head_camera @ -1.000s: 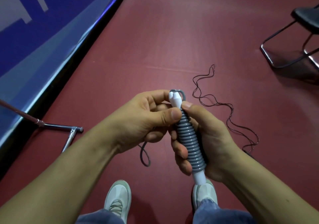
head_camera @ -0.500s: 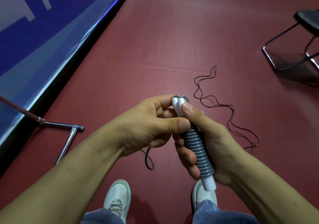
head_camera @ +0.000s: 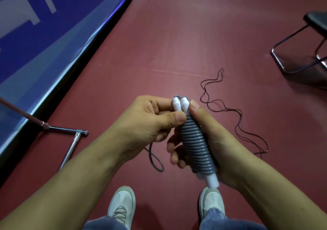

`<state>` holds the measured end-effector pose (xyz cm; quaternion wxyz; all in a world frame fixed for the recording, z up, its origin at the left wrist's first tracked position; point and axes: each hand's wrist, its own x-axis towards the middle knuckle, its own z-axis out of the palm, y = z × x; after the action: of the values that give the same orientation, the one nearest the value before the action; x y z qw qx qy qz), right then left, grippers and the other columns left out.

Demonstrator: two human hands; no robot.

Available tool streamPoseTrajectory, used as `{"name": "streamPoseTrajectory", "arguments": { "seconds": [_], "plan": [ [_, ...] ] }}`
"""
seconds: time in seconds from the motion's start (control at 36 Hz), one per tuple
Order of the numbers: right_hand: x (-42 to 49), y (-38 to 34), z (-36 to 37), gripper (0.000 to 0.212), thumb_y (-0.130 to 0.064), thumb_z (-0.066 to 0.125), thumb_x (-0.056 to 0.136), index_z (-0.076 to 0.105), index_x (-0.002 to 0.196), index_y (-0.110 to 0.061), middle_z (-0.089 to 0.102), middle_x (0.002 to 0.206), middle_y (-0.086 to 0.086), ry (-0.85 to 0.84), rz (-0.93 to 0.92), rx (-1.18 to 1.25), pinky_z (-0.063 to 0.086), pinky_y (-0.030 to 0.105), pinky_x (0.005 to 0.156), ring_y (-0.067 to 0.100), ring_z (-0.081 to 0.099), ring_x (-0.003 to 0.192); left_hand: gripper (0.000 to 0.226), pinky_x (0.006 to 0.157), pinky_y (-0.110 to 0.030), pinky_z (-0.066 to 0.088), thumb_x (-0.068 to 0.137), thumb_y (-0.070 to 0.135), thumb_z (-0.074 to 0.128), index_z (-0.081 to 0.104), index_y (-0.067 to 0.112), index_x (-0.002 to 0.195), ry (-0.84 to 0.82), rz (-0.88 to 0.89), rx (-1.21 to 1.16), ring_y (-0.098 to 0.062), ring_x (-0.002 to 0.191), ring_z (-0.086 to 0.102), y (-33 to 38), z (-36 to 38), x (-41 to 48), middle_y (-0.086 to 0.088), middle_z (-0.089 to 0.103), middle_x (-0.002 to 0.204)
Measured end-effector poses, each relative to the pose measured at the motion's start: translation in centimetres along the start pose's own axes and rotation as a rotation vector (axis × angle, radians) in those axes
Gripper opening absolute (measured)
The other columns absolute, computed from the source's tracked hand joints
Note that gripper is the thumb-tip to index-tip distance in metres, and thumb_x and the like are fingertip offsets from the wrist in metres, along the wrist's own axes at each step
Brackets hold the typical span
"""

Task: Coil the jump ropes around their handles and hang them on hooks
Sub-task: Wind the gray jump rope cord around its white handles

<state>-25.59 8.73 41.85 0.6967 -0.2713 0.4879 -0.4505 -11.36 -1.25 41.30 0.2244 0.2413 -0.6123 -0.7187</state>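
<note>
Looking down at red-brown floor (head_camera: 177, 35). All places given rel. to jump rope (head_camera: 195, 146), held mid-view above floor.

Up-left of it: blue banner (head_camera: 44, 35) w/ white marks, running diagonally. Left of it: chrome rod stand (head_camera: 70, 141) on floor. Right of it: thin dark cord (head_camera: 238, 123) in loose wiggles on floor. Far up-right: black chair, metal tube frame (head_camera: 292, 52). Below it: two pale sneakers (head_camera: 122, 206) & jeans hems.

Blocking its left side near top: left hand (head_camera: 146, 123), thumb laid over upper coils. Covering its right side: right hand (head_camera: 214, 141).

Grey cord wound in tight turns round paired handles. Long axis near vertical in view, top leaning slightly left. Two white handle tips (head_camera: 180, 104) side by side, pointing up & away; white butt end poking out below coils. Loose grey loop (head_camera: 155, 160) hanging down-left.

Left fingers curled, pinching w/ thumb just below tips. Right fingers wrapped round coils, thumb straight up along side to tips.
</note>
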Motion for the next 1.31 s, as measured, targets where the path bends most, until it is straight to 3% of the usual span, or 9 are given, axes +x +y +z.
{"name": "streamPoseTrajectory", "arguments": {
  "seconds": [0.11, 0.28, 0.47, 0.67, 0.78, 0.86, 1.03, 1.22, 1.31],
  "plan": [
    [0.3, -0.2, 0.3, 0.072, -0.071, 0.048, 0.076, 0.070, 0.107, -0.010, 0.074, 0.090, 0.021, 0.245, -0.011, -0.241, 0.047, 0.039, 0.069, 0.030, 0.064, 0.075, 0.015, 0.043, -0.023, 0.025, 0.091, 0.000, 0.068, 0.077, 0.010, 0.084, 0.187, -0.027, 0.052, -0.015, 0.048, 0.026, -0.6, 0.1, 0.5, -0.009, 0.048, 0.060],
    [0.3, 0.8, 1.1, 0.071, -0.076, 0.049, 0.086, 0.067, 0.084, -0.007, 0.061, 0.066, 0.016, 0.386, -0.077, -0.168, 0.039, 0.032, 0.052, 0.026, 0.052, 0.054, 0.008, 0.044, -0.022, 0.028, 0.092, 0.012, 0.070, 0.078, 0.011, 0.089, 0.136, 0.013, 0.051, -0.015, 0.048, 0.030, -0.7, 1.1, 0.2, -0.013, 0.049, 0.067],
    [-1.0, -0.4, 0.2, 0.065, -0.074, 0.055, 0.080, 0.064, 0.073, -0.010, 0.054, 0.059, 0.012, 0.060, 0.004, 0.052, 0.042, 0.028, 0.050, 0.022, 0.048, 0.043, 0.035, 0.046, -0.019, 0.029, 0.087, 0.024, 0.070, 0.074, 0.011, 0.119, -0.134, 0.005, -0.052, -0.014, 0.048, 0.037, 0.3, -0.8, -0.2, -0.010, 0.061, 0.075],
    [-1.0, -0.2, -0.1, 0.068, -0.071, 0.052, 0.086, 0.062, 0.073, -0.005, 0.058, 0.054, 0.014, -0.276, 0.170, 0.354, 0.049, 0.024, 0.042, 0.022, 0.057, 0.038, 0.027, 0.037, -0.011, 0.033, 0.085, 0.017, 0.068, 0.075, 0.009, 0.110, -0.255, 0.017, -0.343, -0.007, 0.043, 0.053, 0.1, 0.4, 0.0, -0.014, 0.067, 0.082],
    [-0.6, 0.0, 0.2, 0.072, -0.074, 0.054, 0.086, 0.068, 0.078, -0.004, 0.064, 0.071, 0.021, -0.127, 0.123, 0.235, 0.056, 0.032, 0.047, 0.028, 0.063, 0.046, 0.026, 0.039, -0.014, 0.030, 0.081, 0.020, 0.072, 0.075, 0.007, 0.104, -0.106, 0.007, -0.263, -0.006, 0.043, 0.034, -0.4, 0.5, 0.4, -0.016, 0.060, 0.083],
    [0.2, -0.1, 0.4, 0.064, -0.066, 0.050, 0.091, 0.070, 0.105, -0.007, 0.067, 0.081, 0.022, 0.189, -0.019, -0.043, 0.059, 0.046, 0.064, 0.036, 0.066, 0.060, 0.017, 0.042, -0.020, 0.025, 0.080, 0.013, 0.076, 0.077, 0.006, 0.095, 0.064, -0.026, -0.157, -0.010, 0.044, 0.030, -0.7, 0.4, 0.5, -0.015, 0.052, 0.077],
    [0.7, 0.5, 1.3, 0.064, -0.068, 0.046, 0.093, 0.066, 0.092, -0.007, 0.065, 0.071, 0.008, 0.396, -0.044, -0.227, 0.045, 0.040, 0.065, 0.025, 0.056, 0.063, 0.006, 0.042, -0.020, 0.022, 0.088, 0.005, 0.072, 0.074, 0.001, 0.093, 0.243, -0.032, -0.109, -0.012, 0.045, 0.024, -1.0, 1.7, 0.4, -0.003, 0.045, 0.054],
    [-0.4, 0.3, 0.6, 0.073, -0.080, 0.060, 0.078, 0.064, 0.098, -0.010, 0.045, 0.067, 0.015, 0.175, -0.030, 0.085, 0.032, 0.028, 0.049, 0.018, 0.037, 0.044, 0.023, 0.046, -0.020, 0.027, 0.089, 0.019, 0.068, 0.077, 0.010, 0.108, 0.031, -0.003, -0.097, -0.011, 0.047, 0.032, -0.1, 1.5, -0.3, -0.013, 0.055, 0.080],
    [-1.0, -0.3, 0.0, 0.069, -0.077, 0.058, 0.076, 0.060, 0.084, -0.008, 0.044, 0.059, 0.004, 0.013, 0.075, 0.222, 0.033, 0.024, 0.048, 0.015, 0.038, 0.041, 0.027, 0.044, -0.014, 0.030, 0.089, 0.017, 0.066, 0.076, 0.012, 0.114, -0.045, -0.012, -0.136, -0.007, 0.045, 0.033, 0.1, 1.0, -0.3, -0.013, 0.062, 0.082]
  ]
}}
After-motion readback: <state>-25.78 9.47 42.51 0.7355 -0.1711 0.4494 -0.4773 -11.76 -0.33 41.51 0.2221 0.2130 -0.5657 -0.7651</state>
